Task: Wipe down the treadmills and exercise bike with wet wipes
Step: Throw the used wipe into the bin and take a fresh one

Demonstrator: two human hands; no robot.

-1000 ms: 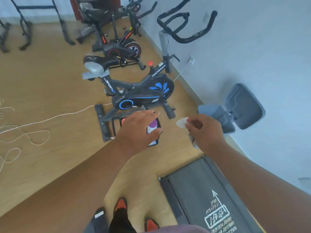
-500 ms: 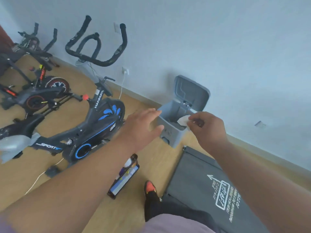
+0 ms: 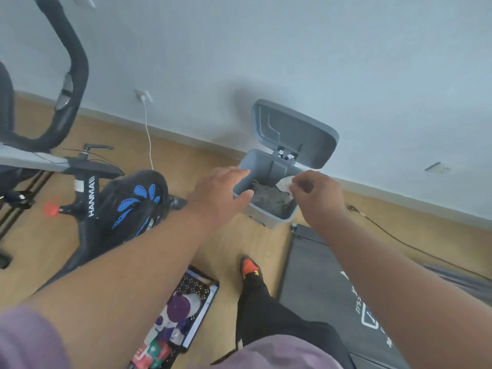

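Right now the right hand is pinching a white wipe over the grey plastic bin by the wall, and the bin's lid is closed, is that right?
Not quite. The hinged lid is up, leaning back toward the wall, so the grey plastic bin is open. The rest holds: in the head view the right hand pinches the white wipe over the bin's opening.

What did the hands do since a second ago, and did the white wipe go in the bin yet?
The left hand left the purple-capped bottle in the black basket and reached out to the grey plastic bin's rim, fingers straight. The right hand carried the white wet wipe over the open bin. Not yet dropped: the right hand still pinches it. The bin's lid stayed up, and the black exercise bike stayed put.
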